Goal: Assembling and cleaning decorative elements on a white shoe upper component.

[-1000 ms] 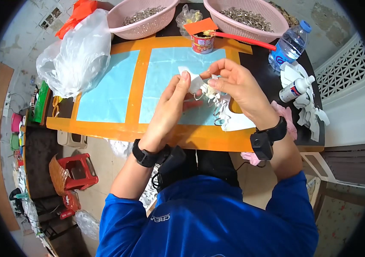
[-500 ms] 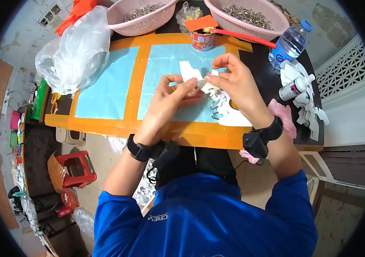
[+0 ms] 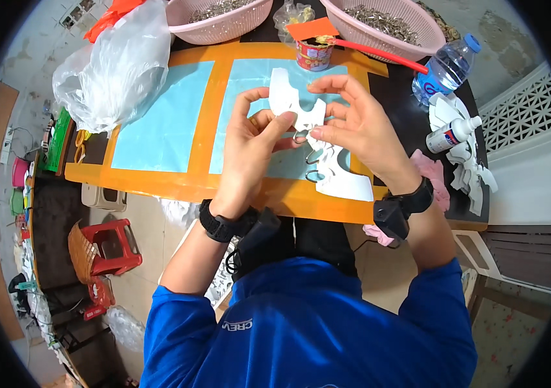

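Observation:
A white, curved, flat piece with scalloped cut-outs stands up between my two hands over the table. My left hand pinches its lower left part between thumb and fingers. The thumb of my right hand presses near its lower right edge, with the fingers curled behind it. Just below lies a second white curved piece on the table, with dark metal rings along its left edge. Another ring shows by my left fingertips; whether it is fixed to the held piece, I cannot tell.
Pink baskets of small metal parts stand at the back, near a red cup. A plastic bag lies far left. At right are a water bottle, a white glue-like bottle, stacked white pieces and pink cloth.
The held white piece has turned more upright and more of its face shows. My hands have shifted slightly on it, and the piece lying below is more exposed.

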Motion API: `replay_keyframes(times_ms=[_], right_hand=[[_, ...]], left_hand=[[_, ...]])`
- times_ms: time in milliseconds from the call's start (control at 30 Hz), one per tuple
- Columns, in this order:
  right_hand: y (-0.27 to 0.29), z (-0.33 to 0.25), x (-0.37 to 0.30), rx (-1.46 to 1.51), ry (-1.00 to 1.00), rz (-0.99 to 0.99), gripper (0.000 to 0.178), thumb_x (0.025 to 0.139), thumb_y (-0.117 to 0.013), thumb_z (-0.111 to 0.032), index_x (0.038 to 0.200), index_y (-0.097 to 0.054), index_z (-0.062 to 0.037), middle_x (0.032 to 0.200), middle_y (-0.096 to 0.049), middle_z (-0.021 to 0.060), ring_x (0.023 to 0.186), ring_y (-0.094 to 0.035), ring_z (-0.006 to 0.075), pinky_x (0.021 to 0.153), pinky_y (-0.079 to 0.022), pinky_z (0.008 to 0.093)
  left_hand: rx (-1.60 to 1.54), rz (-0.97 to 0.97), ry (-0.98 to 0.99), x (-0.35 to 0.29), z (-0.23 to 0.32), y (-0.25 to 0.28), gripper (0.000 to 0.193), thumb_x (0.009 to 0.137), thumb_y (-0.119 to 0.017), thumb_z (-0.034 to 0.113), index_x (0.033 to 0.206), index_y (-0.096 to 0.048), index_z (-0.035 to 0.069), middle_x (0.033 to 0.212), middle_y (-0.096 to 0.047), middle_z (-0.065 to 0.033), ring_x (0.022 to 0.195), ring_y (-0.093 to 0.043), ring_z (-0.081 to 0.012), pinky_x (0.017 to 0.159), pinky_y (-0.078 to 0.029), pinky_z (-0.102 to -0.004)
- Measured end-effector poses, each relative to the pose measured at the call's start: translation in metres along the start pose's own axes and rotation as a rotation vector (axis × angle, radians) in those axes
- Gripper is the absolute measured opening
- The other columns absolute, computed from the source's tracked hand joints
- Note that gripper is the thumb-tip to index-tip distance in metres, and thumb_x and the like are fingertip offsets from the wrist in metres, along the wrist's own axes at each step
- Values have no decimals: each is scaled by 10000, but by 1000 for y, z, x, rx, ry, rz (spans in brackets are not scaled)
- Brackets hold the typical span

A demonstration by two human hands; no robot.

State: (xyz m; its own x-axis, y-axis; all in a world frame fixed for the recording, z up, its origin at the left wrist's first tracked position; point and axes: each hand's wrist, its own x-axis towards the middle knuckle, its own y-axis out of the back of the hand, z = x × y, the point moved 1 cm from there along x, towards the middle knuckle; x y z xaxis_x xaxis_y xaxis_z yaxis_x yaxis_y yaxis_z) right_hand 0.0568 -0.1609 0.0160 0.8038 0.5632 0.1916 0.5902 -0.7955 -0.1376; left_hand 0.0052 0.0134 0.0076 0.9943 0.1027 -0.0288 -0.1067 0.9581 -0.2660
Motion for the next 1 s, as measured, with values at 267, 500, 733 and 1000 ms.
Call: replay_keyframes(times_ms=[267, 500, 733, 1000], right_hand=[[3, 8, 3, -4, 13, 74, 518, 827, -657, 76, 1278, -416, -4, 1232, -488, 116, 992, -624, 133, 809, -521, 234], [3, 8, 2, 25, 8, 40, 514, 838, -656, 78, 1287, -417, 0, 1229, -480, 117, 1001, -621, 131, 831, -518, 235], [2, 6, 1, 4, 0, 6, 513, 850, -650, 69, 1300, -411, -1, 1235, -471, 114, 1001, -614, 122, 841, -515, 235], [0, 5, 1, 33, -18, -2, 521, 845, -651, 70, 1300, -407, -1, 1247, -464, 115, 974, -614, 121, 833, -518, 239]], left_hand=[[-12, 36, -162, -9, 2, -2, 496, 900, -637, 4, 1323, -384, 64, 1187, -565, -130, 897, -652, -152, 798, -557, -279], [297, -134, -241, -10, 0, 9, 220, 840, -701, -21, 1047, -639, 19, 1106, -558, -65, 934, -623, -121, 818, -532, -251], [392, -161, -193, -4, -2, 12, 119, 828, -738, 45, 928, -679, 17, 946, -568, -27, 839, -577, -93, 739, -489, -235], [341, -216, -131, -2, 1, 13, 104, 902, -676, 92, 951, -615, 23, 914, -578, -3, 825, -532, -67, 750, -452, -217]])
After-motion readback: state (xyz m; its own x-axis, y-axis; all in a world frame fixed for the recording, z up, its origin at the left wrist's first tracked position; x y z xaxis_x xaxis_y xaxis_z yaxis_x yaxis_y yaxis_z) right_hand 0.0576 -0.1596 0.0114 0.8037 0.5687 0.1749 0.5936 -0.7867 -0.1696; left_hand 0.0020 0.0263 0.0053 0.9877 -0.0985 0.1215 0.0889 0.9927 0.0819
